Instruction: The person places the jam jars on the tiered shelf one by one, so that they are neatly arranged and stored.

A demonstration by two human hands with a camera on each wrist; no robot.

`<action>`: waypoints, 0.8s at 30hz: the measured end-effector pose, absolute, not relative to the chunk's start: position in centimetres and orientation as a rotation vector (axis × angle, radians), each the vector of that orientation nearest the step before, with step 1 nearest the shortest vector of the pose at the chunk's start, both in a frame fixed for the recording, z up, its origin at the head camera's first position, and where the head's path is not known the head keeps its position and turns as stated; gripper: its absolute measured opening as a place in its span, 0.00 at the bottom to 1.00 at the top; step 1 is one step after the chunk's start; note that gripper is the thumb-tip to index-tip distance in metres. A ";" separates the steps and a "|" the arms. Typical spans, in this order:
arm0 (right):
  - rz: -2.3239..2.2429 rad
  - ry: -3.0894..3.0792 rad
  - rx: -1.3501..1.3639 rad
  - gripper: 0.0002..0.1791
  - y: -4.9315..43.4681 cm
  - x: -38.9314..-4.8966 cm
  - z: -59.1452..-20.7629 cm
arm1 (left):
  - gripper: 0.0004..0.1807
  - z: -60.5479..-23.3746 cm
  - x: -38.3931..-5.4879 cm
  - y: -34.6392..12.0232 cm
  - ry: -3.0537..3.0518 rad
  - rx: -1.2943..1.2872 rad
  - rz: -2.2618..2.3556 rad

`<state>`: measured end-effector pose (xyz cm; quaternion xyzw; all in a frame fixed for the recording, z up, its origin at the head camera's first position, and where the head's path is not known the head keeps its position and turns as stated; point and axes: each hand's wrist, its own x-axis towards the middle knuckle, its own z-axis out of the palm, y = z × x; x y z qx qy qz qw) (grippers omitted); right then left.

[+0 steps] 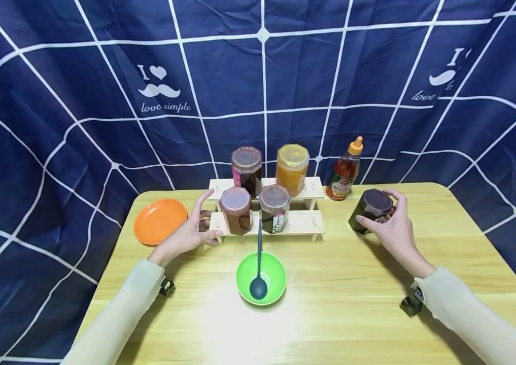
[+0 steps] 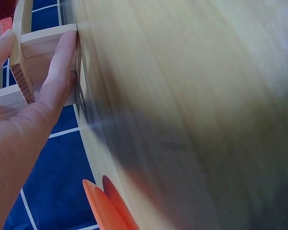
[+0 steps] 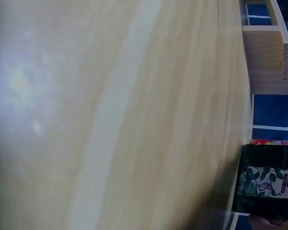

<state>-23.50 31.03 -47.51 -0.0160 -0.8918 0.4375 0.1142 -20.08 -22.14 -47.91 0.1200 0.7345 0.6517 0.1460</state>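
Observation:
My left hand [image 1: 187, 232] grips the left end of a two-tier wooden rack [image 1: 304, 221]. In the left wrist view, a finger lies along the rack's end piece [image 2: 41, 48]. A dark jar [image 1: 367, 205] at the right is held between the thumb and fingers of my right hand [image 1: 394, 225]. Its patterned label [image 3: 264, 182] shows in the right wrist view, where most of that hand is out of frame. Whether the jar touches the table cannot be told. The rack bears a reddish-brown jar [image 1: 237, 215], a labelled jar [image 1: 275, 210], a dark jar [image 1: 247, 170] and a yellow jar [image 1: 291, 172].
A sauce bottle [image 1: 343, 175] with an orange cap stands right of the rack. In front is a green bowl [image 1: 277, 276] with a dark spoon [image 1: 259, 289] in it. An orange plate [image 1: 159, 221] lies at the left. Blue cloth [image 1: 221, 66] hangs behind the table [image 1: 331, 304].

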 end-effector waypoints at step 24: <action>1.304 -2.547 0.069 0.56 29.2 -19.7 -44.3 | 0.63 -47.9 -20.1 -22.2 2.098 0.370 1.895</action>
